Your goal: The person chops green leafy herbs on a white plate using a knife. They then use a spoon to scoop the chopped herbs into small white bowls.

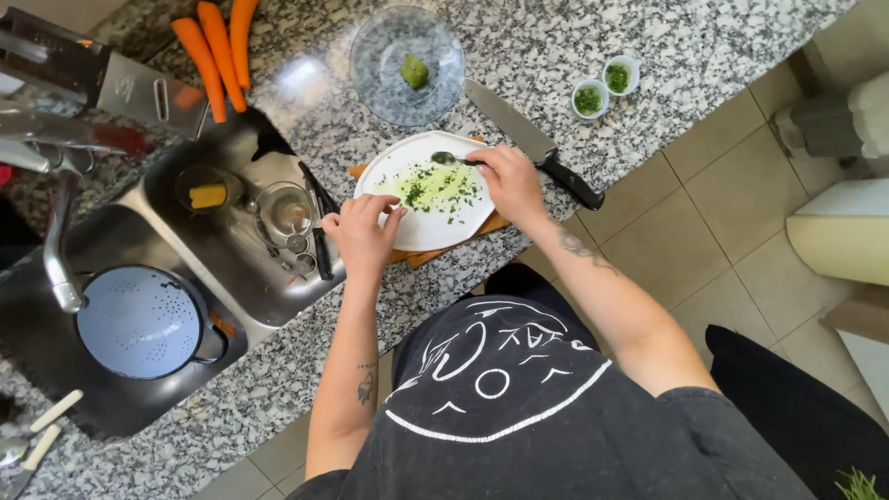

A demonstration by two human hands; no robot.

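At the near edge of the granite surface (306, 361), the left hand (359, 236) curls its fingers over the rim of a white plate (407, 236), gripping it at the side nearest the sink (231, 259). The plate rests on a wooden board (417, 255), of which only slivers show beneath it. Green sauce flecked with chopped herbs is smeared across the plate's centre. The right hand (511, 183) is closed around the handle of a metal spoon (449, 158), whose bowl lies over the plate's far rim; the handle is mostly hidden by the fingers. Just beyond, a large black-handled knife (528, 139) lies flat. Farther back stands a glass bowl (407, 65) holding a green lump, its nature hard to make out. Two small white cups (604, 85) of chopped herbs sit toward the surface's right edge, and carrots (218, 51), cut off by the frame, lie at the far left.
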